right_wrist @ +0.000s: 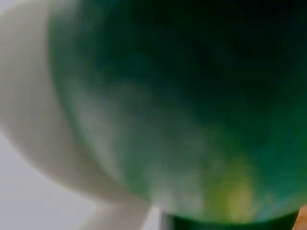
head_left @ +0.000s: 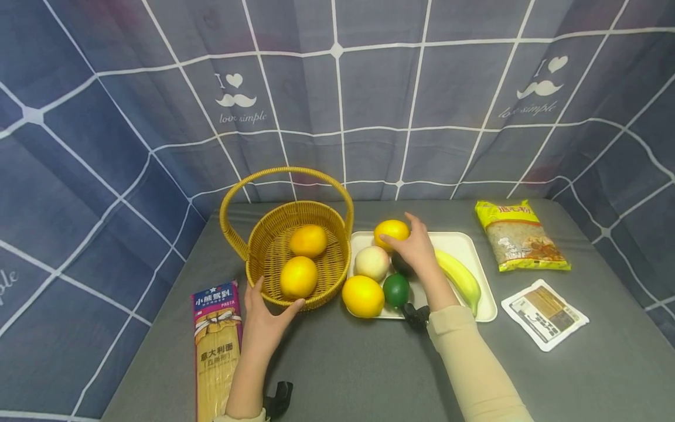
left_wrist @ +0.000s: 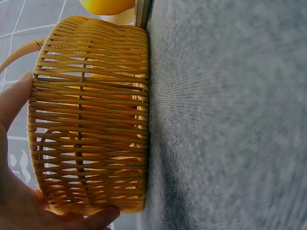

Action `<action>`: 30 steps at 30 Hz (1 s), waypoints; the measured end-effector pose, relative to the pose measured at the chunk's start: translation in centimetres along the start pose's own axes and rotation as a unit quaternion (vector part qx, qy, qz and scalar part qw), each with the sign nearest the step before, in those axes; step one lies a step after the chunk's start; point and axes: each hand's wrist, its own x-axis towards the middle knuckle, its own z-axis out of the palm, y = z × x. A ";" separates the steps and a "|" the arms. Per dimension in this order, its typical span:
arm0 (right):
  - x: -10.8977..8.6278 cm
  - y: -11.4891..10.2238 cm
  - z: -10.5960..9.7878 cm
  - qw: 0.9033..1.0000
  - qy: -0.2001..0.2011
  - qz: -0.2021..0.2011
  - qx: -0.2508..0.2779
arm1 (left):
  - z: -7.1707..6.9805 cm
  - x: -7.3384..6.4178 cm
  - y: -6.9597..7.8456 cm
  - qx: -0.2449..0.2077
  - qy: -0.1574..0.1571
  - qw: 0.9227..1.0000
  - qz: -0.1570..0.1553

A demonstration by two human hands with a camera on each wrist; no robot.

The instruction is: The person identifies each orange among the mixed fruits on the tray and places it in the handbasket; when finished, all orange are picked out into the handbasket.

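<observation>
A woven yellow basket with an arched handle holds two yellow-orange fruits, one behind the other. My left hand is spread at its near left side, thumb by the front rim. In the left wrist view, the thumb reaches the rim and a finger lies along the woven wall. My right hand reaches over a cream tray, thumb and fingers on either side of a yellow fruit. Below the right wrist, a green fruit fills that view, blurred, leaving the fingers out of sight.
On the tray lie a pale peach-like fruit, a dark fruit, a banana and another yellow fruit. A pasta pack lies left; a yellow bag and a white packet lie right. Checked cloth hangs behind.
</observation>
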 end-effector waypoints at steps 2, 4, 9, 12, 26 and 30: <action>0.1 0.2 0.1 1.000 -0.002 0.000 -0.003 | 0.1 0.0 0.0 0.001 0.001 1.000 0.000; 0.2 0.4 0.2 1.000 -0.005 0.000 -0.007 | 0.1 -0.1 0.0 0.002 0.003 1.000 -0.001; 0.5 0.7 0.4 1.000 -0.012 -0.002 -0.021 | 0.2 -0.1 0.1 0.002 0.006 1.000 -0.001; 0.7 0.7 0.5 0.999 -0.014 -0.001 -0.028 | 0.2 -0.1 0.1 0.000 0.006 1.000 -0.003; 1.0 0.5 1.0 0.999 -0.021 0.005 -0.050 | 0.0 -0.1 0.1 0.001 -0.001 1.000 -0.008; 1.1 0.4 1.1 0.998 -0.024 0.004 -0.055 | -0.1 -0.1 0.1 0.003 -0.004 1.000 -0.009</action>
